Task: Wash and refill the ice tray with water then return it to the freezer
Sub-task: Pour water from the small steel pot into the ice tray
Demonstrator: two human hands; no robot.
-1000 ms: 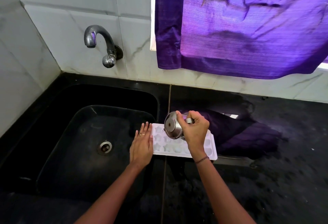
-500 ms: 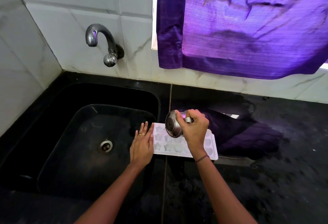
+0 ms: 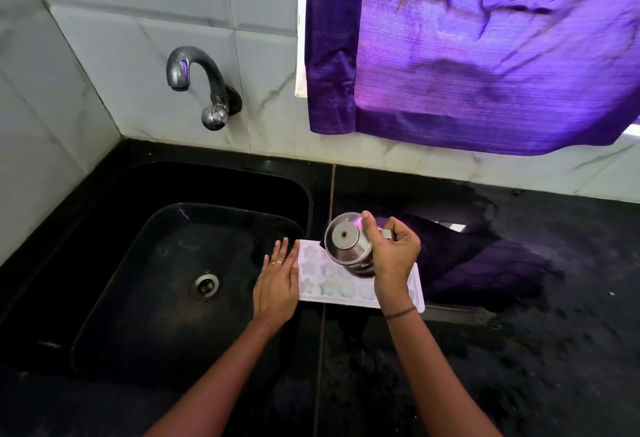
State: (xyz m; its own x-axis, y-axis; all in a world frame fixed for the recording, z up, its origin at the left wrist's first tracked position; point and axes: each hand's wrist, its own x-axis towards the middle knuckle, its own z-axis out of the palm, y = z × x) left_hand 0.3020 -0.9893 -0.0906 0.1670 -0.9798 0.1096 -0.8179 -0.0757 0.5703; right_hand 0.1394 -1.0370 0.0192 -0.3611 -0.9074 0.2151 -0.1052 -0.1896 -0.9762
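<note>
A white ice tray (image 3: 318, 274) with star-shaped cells lies flat on the black counter, right beside the sink's right rim. My right hand (image 3: 393, 256) grips a small steel cup (image 3: 348, 246) tipped far over above the tray's middle, its base facing me. My left hand (image 3: 277, 280) rests with straight fingers against the tray's left end. The right hand and wrist hide part of the tray's right half.
A black sink (image 3: 104, 263) with a steel drain (image 3: 206, 284) fills the left. A steel tap (image 3: 197, 83) juts from the white tiled wall above it. A purple curtain (image 3: 485, 48) hangs at upper right, and the black counter (image 3: 519, 367) extends to the right.
The cup has tipped further, so that its base now faces me more squarely. The left hand and the tray have stayed where they were.
</note>
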